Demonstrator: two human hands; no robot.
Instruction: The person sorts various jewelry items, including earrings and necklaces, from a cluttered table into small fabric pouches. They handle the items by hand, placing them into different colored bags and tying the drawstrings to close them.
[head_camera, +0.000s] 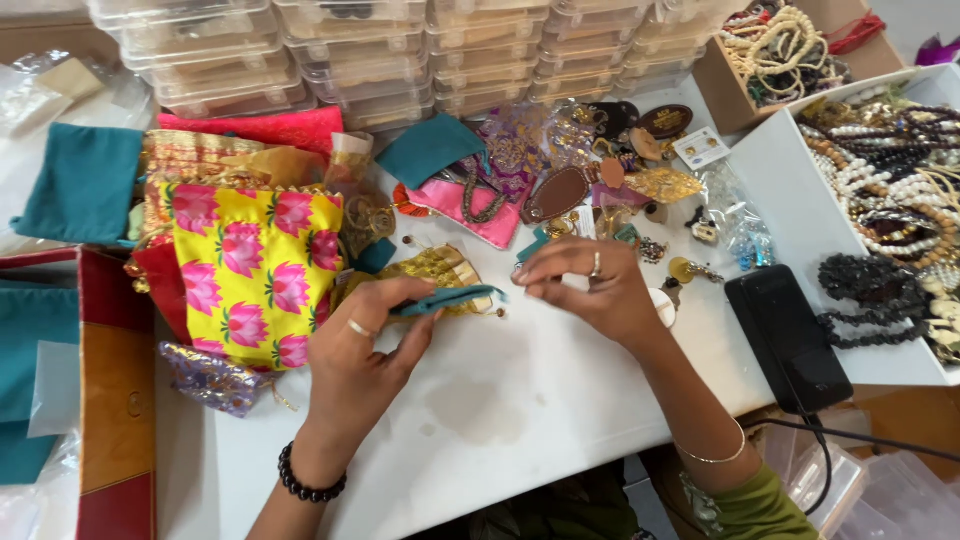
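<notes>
In the head view, two hands work over a white table (520, 400) near the centre of the frame. The left hand (365, 350) sits centre-left, palm turned down, wrist angled up from the lower edge, with one ring on a finger and one black bead bracelet (305, 485) at the wrist. Its thumb and fingers are pinched narrow on one flat teal pouch (450, 298), which sticks out to the right of the hand, just above the table. The right hand (590, 290) sits just right of centre, one ring on it and one thin gold bangle (715, 455) on the forearm; its fingers are curled in close together at the pouch's right end, and whether they grip anything small cannot be told.

One yellow bag with pink flowers (255, 270) lies left of the left hand. One gold-coloured pouch (435, 268) lies just behind the teal pouch. Two more teal cloth pieces show: one at the upper left (85, 185), one at the upper centre (430, 148). Four stacks of clear plastic boxes (400, 60) line the top edge. One black phone (790, 335) lies at the right with a cable running off it. One white tray (790, 190) at the right edge holds many bead necklaces, and one cardboard box (725, 90) at the upper right holds more.
</notes>
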